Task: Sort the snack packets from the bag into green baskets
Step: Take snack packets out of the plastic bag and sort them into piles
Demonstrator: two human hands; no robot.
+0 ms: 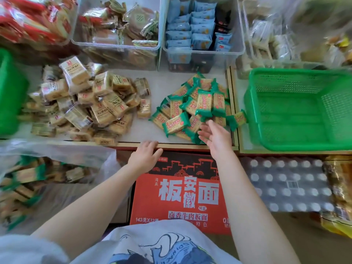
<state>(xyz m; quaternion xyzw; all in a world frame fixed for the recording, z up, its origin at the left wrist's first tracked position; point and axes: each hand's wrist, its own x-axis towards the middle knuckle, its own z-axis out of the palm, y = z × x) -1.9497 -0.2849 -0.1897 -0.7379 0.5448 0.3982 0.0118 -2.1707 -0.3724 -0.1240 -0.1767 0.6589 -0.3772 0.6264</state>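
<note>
A heap of green-edged cracker packets [196, 105] lies on the white shelf [160, 86], right of centre. My right hand [213, 135] hovers at the heap's near edge, palm up, fingers spread, holding nothing. My left hand [145, 155] rests open on the shelf's wooden front edge. A bigger pile of gold-brown snack packets [89, 100] sits to the left. One green basket [299, 109], with nothing in it, stands at the right; a second green basket [9, 92] shows at the far left. The clear plastic bag [47, 178] of mixed packets sits at lower left.
Clear bins of snacks [118, 31], blue packets [200, 29] and pale packets [266, 39] line the back. Red-wrapped packs [32, 18] lie top left. Below the shelf stand a red noodle carton [181, 193] and a shrink-wrapped pack of bottles [289, 185].
</note>
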